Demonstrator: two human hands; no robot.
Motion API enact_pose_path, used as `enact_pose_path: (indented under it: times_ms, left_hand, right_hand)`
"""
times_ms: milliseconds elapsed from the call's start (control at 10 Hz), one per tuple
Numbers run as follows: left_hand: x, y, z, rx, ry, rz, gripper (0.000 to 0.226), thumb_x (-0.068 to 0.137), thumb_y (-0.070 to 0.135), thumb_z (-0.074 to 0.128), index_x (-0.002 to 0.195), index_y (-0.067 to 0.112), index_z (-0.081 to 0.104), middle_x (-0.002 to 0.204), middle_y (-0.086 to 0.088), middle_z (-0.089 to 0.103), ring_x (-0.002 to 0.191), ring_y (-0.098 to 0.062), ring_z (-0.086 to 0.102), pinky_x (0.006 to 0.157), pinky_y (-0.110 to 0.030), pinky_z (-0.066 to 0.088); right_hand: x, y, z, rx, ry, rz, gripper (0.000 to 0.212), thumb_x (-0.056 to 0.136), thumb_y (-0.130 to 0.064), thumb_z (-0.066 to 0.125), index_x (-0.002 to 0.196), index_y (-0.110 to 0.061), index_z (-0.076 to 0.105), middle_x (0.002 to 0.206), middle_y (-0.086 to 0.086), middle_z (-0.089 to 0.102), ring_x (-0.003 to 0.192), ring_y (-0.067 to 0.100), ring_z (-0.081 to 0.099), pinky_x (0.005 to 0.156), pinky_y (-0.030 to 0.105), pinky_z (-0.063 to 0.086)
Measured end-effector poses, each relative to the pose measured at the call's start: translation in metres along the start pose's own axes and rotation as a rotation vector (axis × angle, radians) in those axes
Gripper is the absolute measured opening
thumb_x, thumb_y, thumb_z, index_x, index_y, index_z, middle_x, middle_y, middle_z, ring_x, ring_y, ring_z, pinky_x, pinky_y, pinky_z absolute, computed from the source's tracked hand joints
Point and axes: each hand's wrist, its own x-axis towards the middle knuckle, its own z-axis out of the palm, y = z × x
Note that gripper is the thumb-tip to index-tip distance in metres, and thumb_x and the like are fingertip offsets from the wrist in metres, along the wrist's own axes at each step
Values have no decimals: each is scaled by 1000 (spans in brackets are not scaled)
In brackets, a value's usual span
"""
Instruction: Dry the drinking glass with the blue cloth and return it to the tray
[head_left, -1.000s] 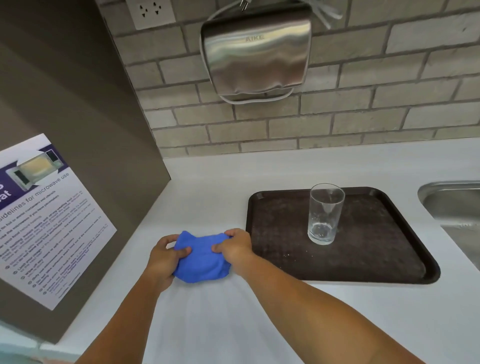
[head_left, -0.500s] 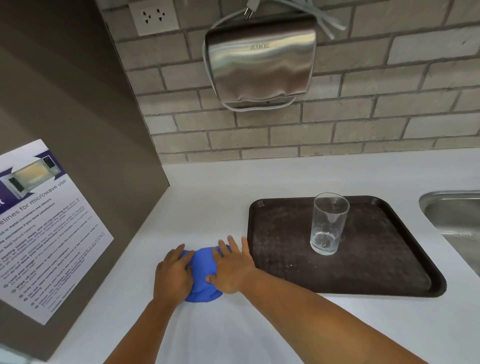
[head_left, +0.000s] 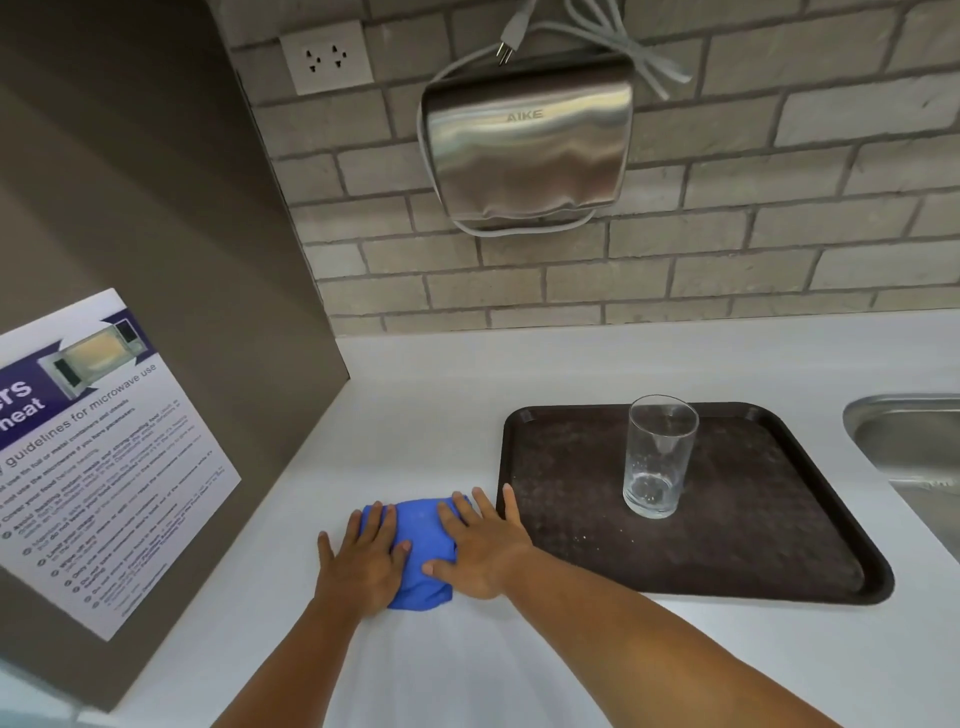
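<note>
A clear drinking glass (head_left: 657, 457) stands upright on the dark brown tray (head_left: 571, 519), toward its far middle. The blue cloth (head_left: 418, 545) lies folded on the white counter just left of the tray. My left hand (head_left: 361, 564) rests flat on the cloth's left part, fingers spread. My right hand (head_left: 480, 543) lies flat on its right part, with the fingertips near the tray's left rim. Neither hand grips the cloth. Both are well apart from the glass.
A grey cabinet side (head_left: 156, 312) with a microwave notice (head_left: 88, 457) walls off the left. A steel hand dryer (head_left: 527, 145) hangs on the brick wall behind. A metal sink (head_left: 909, 447) sits at the right edge. White counter (head_left: 467, 665) stretches in front.
A second ago both hands held the bunched cloth above the counter. They have lowered it and now lie flat on it with fingers spread. The glass has stayed put.
</note>
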Motion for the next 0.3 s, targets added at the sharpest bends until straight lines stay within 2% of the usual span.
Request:
enact_pose_path:
  times_ms: [100, 200, 300]
  left_hand:
    - [-2, 9, -14, -25, 12, -4, 61, 101, 45, 23, 154, 18, 8, 163, 1, 8, 149, -20, 3, 116, -55, 8]
    - [-6, 17, -30, -166, 49, 20, 49, 95, 37, 42, 140, 18, 42, 144, -3, 47, 134, -24, 41, 109, -44, 33]
    - [-6, 33, -55, -237, 69, 69, 29, 89, 30, 49, 112, 19, 61, 121, -3, 65, 111, -24, 59, 95, -36, 47]
  right_hand:
    - [-3, 8, -6, 69, 46, -23, 88, 94, -69, 30, 160, -24, -6, 170, 0, -8, 155, 22, -13, 119, 55, -17]
    - [-8, 17, -16, 81, 125, -58, 89, 95, -60, 43, 161, -19, -2, 170, 2, -3, 155, 22, -8, 121, 55, -10]
    - [-12, 28, -33, 37, 227, -81, 86, 96, -42, 54, 161, -16, 4, 170, 6, 1, 156, 23, -2, 123, 54, -1]
